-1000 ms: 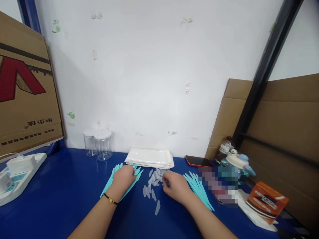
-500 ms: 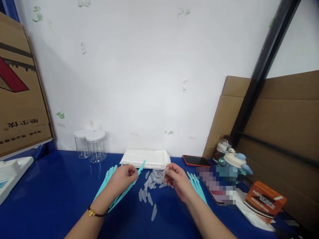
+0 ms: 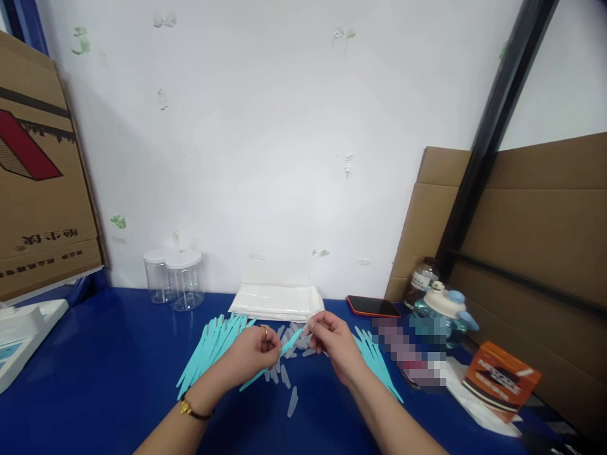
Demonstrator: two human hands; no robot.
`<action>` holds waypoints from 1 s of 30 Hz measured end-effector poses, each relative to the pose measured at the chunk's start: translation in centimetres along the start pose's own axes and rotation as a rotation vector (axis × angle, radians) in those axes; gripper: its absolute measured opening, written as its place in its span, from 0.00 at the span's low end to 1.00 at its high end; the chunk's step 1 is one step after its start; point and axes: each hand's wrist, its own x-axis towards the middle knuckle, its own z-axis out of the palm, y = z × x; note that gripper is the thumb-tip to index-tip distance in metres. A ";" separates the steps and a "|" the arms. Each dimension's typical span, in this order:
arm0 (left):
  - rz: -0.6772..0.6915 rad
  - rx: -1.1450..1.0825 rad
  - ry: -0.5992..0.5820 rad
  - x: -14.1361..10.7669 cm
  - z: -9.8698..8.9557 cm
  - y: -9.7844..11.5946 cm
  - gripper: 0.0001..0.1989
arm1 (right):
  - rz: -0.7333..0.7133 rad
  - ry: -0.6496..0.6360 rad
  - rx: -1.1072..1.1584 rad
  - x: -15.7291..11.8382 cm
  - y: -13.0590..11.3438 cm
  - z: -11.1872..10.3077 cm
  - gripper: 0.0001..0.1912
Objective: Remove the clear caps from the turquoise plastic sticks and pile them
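One thin turquoise plastic stick [image 3: 270, 368] is pinched in the left hand [image 3: 250, 355], its long axis running from 8 to 2 o'clock. Its tip points at the small clear plastic cap [image 3: 307, 328], pinched by the right hand [image 3: 334, 344], above the blue table [image 3: 95, 379].

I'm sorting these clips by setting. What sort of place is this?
Probably a small packing or assembly bench in a workshop: a blue worktable with piles of teal plastic sticks and clear caps, a stack of clear bags, and cardboard cartons around it.
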 end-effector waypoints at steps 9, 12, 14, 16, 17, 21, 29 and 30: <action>0.010 -0.035 -0.009 0.2 0.4 -0.4 0.09 | 0.029 -0.041 -0.033 0.0 0.5 0.5 0.14; 0.022 -0.059 -0.017 0.4 1.1 -0.4 0.09 | 0.072 -0.051 -0.024 -0.2 0.6 0.9 0.13; 0.024 -0.119 -0.037 0.6 1.9 0.0 0.10 | 0.086 -0.064 -0.005 -0.3 0.4 1.4 0.12; 0.036 -0.203 -0.048 1.0 2.6 0.5 0.11 | 0.081 -0.080 0.022 -0.3 0.1 1.8 0.12; 0.040 -0.242 -0.048 1.1 2.9 0.8 0.13 | 0.073 -0.089 0.027 -0.1 -0.2 1.8 0.12; -0.014 -0.267 0.026 1.2 2.1 1.2 0.18 | 0.047 -0.035 -0.060 1.0 -1.4 -1.4 0.14; -0.212 0.275 0.392 0.3 -5.2 -2.4 0.17 | 0.121 0.105 -1.140 2.8 -0.1 -11.1 0.07; -0.232 0.327 0.405 0.3 -5.5 -2.9 0.15 | 0.128 0.089 -1.248 2.8 0.3 -11.2 0.07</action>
